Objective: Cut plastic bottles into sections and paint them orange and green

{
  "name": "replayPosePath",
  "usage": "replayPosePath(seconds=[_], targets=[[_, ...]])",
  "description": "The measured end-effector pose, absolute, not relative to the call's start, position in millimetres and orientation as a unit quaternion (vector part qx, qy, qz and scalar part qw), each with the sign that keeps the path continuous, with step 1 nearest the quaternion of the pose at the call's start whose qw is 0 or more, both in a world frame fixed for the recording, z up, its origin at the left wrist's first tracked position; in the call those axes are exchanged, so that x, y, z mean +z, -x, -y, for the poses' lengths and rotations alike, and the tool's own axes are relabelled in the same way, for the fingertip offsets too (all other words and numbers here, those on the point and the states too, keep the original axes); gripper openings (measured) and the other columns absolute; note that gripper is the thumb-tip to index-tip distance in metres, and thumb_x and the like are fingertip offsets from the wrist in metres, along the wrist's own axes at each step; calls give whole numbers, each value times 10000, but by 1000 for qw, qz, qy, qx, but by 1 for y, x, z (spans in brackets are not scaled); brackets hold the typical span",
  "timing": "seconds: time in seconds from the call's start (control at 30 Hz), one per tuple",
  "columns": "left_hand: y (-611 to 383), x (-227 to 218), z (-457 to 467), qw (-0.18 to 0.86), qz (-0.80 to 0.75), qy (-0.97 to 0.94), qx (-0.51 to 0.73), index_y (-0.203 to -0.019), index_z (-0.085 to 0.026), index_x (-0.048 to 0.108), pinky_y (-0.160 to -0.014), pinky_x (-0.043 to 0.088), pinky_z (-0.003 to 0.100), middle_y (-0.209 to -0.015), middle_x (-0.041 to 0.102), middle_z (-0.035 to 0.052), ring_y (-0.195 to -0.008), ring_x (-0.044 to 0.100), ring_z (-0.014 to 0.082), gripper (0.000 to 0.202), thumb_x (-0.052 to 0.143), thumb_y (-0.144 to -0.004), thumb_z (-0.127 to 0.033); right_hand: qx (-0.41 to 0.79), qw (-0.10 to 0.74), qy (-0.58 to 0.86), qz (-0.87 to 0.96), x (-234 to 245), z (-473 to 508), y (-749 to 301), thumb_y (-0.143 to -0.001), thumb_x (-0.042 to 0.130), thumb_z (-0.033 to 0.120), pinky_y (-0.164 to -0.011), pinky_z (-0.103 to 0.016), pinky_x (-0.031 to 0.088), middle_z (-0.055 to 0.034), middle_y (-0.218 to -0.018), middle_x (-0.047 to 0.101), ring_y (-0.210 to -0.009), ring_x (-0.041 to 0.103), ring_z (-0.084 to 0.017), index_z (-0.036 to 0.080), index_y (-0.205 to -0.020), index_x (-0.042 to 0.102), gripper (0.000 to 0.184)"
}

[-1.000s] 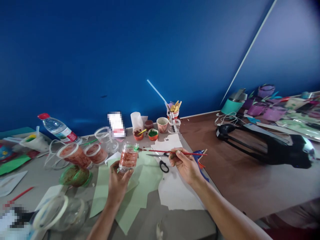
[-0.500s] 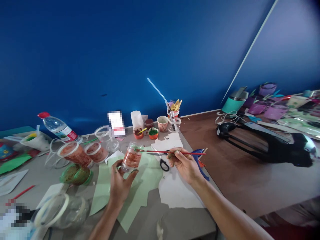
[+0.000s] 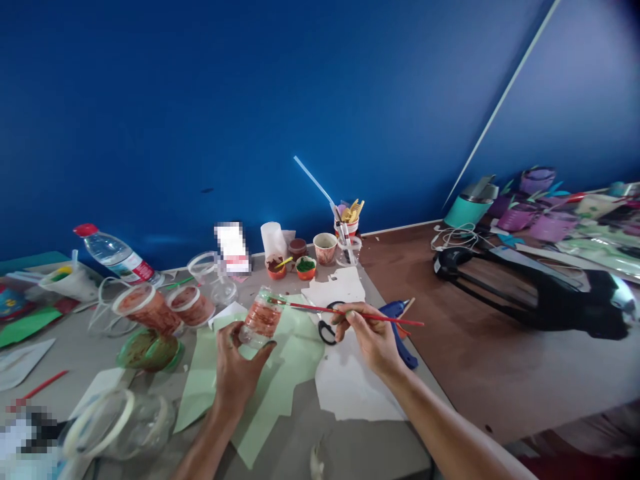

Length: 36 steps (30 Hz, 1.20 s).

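My left hand (image 3: 237, 365) is wrapped round the base of a small clear plastic cup (image 3: 261, 318) smeared with red-brown paint, held tilted to the right above the table. My right hand (image 3: 367, 333) pinches a thin red paintbrush (image 3: 350, 312) whose tip touches the cup's rim. Under both hands lie a pale green paper sheet (image 3: 280, 373) and white paper (image 3: 350, 387). Black-handled scissors (image 3: 327, 327) lie just left of my right hand.
Painted cups (image 3: 150, 308), a green bowl (image 3: 150, 350), a water bottle (image 3: 115, 257), small paint pots (image 3: 305, 268) and a cup of tools (image 3: 347, 233) crowd the grey table (image 3: 370, 453). A blue glue gun (image 3: 397, 327) lies at its right edge. A black stand (image 3: 525, 293) lies on the wooden floor.
The cup has tipped further to the right in my left hand. My right hand with the brush has dropped slightly, its handle end now lower.
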State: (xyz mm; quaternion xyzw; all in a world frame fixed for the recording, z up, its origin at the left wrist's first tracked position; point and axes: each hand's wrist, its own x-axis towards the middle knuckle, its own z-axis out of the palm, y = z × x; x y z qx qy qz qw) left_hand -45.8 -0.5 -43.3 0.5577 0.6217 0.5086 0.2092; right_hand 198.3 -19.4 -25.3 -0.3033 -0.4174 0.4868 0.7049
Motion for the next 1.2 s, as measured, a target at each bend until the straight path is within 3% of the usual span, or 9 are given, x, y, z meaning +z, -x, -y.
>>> replayPosePath(seconds=[0.37, 0.63, 0.83, 1.0, 1.2], targets=[[46, -36, 0, 255, -636, -521, 509, -1032, -221, 445, -823, 486, 402, -990, 554, 52, -896, 611, 248, 617, 802, -566, -412, 470, 726, 319, 388, -26, 21, -203, -803, 692, 334, -478, -279, 481, -32, -665, 706, -486, 615, -145, 196, -820, 712, 140], [42, -39, 3, 259, -633, -531, 501, -1064, -216, 438, -851, 471, 415, -1022, 544, 57, -918, 603, 248, 642, 802, -570, -403, 504, 710, 277, 406, -24, 20, -202, -827, 674, 336, -504, -297, 485, -49, -742, 725, -501, 627, -150, 197, -869, 720, 152], [49, -42, -1, 329, -578, -516, 541, -1027, -221, 407, -809, 476, 386, -955, 593, 47, -869, 624, 232, 602, 786, -589, -388, 504, 718, 292, 382, -24, 17, -204, -805, 694, 345, -487, -280, 492, -47, -708, 722, -516, 630, -147, 184, -842, 710, 166], [51, -37, -5, 286, -552, -537, 570, -937, -209, 501, -788, 467, 360, -935, 594, 43, -873, 594, 230, 525, 795, -568, -439, 498, 722, 306, 371, -27, 14, -206, -802, 693, 321, -487, -262, 496, -39, -703, 715, -518, 634, -135, 181, -833, 705, 144], [43, -30, -5, 382, -492, -500, 602, -962, -200, 509, -769, 477, 325, -936, 611, 37, -833, 597, 196, 535, 776, -592, -480, 489, 736, 301, 358, -26, 15, -207, -796, 690, 327, -448, -263, 485, -34, -675, 706, -506, 612, -140, 183, -829, 703, 149]])
